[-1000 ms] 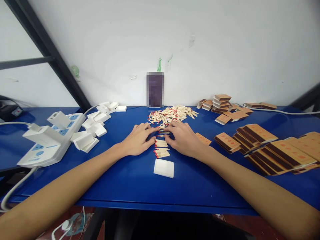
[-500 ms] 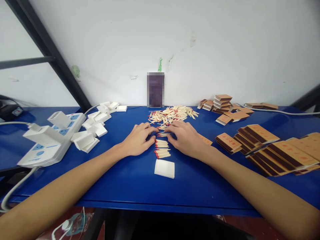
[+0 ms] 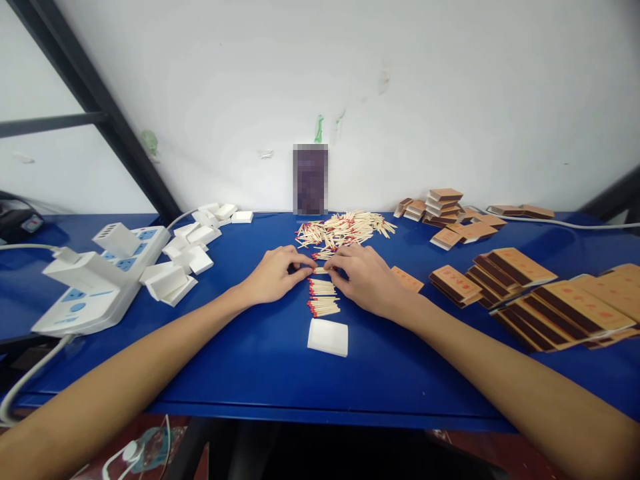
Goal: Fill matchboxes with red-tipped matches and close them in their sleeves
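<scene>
My left hand [image 3: 280, 275] and my right hand [image 3: 364, 277] face each other over the middle of the table. Between them lies a small bunch of matches [image 3: 321, 271], its ends pinched by the thumb and forefinger of each hand. Just behind is another small group, partly covered by my right fingers. Nearer to me lie two neat rows of matches [image 3: 323, 287], red heads to the left. In front of these rests a white matchbox tray [image 3: 327, 337]. Beyond my hands spreads a loose heap of matches [image 3: 350, 229].
Several white trays [image 3: 200, 235] lie at the left, beside a white power strip [image 3: 107, 293] with plugs and cables. Brown matchbox sleeves [image 3: 520, 267] are stacked at the right, one sleeve [image 3: 407, 280] close to my right hand. A blurred dark rectangle [image 3: 311, 180] stands against the wall.
Both hands have drawn their fingertips in around the small bunch of matches, which now looks more compact. The left thumb has moved up slightly. The rows and tray have not moved.
</scene>
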A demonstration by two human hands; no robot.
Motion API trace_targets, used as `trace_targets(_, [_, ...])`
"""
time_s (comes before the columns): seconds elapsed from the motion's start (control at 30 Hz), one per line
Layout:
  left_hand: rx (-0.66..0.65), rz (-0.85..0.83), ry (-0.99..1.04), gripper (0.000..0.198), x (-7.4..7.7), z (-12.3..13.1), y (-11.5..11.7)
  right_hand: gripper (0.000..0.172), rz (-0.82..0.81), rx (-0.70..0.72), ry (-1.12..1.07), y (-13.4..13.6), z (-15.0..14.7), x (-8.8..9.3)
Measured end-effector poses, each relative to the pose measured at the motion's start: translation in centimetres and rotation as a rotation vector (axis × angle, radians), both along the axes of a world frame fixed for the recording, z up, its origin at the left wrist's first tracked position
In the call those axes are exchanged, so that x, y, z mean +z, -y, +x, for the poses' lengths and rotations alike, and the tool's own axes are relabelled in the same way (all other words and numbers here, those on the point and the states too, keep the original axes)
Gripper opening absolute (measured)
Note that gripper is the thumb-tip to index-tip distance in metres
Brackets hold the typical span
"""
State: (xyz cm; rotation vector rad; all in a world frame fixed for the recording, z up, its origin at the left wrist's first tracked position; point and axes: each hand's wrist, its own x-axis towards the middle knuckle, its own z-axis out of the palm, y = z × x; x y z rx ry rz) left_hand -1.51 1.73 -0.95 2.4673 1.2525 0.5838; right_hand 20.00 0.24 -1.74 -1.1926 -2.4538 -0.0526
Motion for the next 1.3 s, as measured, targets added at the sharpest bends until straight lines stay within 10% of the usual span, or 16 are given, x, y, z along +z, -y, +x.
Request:
trace_targets(0.57, [0.01,0.002,-0.031,0.024,0.1,0.0,0.0,0.025,-0.057,-0.265,0.079,-0.4,1.2,1.7])
trace_targets(1.3, [0.036,0.045,-0.069,0.032,-0.2,-0.1,0.2,0.035,0.04,0.039,0.107,-0.6,0.8,0.6])
